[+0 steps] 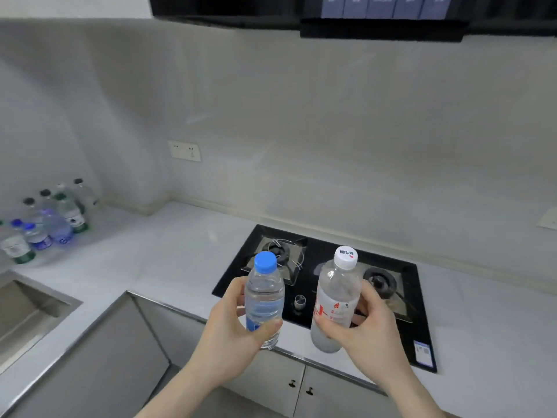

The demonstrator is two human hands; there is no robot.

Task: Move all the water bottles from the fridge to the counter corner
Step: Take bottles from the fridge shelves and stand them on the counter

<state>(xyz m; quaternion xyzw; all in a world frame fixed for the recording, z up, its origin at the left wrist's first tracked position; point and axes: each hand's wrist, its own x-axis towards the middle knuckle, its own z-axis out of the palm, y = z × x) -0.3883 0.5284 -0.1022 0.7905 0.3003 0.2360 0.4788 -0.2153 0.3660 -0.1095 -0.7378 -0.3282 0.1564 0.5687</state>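
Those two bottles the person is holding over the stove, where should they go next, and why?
Probably carry both to the left, toward the cluster of bottles standing on the counter by the wall corner. The left hand grips a blue-capped bottle and the right hand a white-capped bottle, both upright above the gas hob, away from that group.

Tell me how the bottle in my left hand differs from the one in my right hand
The left-hand bottle has a blue cap; the right-hand bottle has a white cap with printed characters. The left-hand bottle is clear with a blue label and looks slimmer; the right-hand bottle looks frosted, bulkier, with red markings. Both are capped, held roughly upright, one in the left hand, one in the right hand, above the counter edge by the stove.
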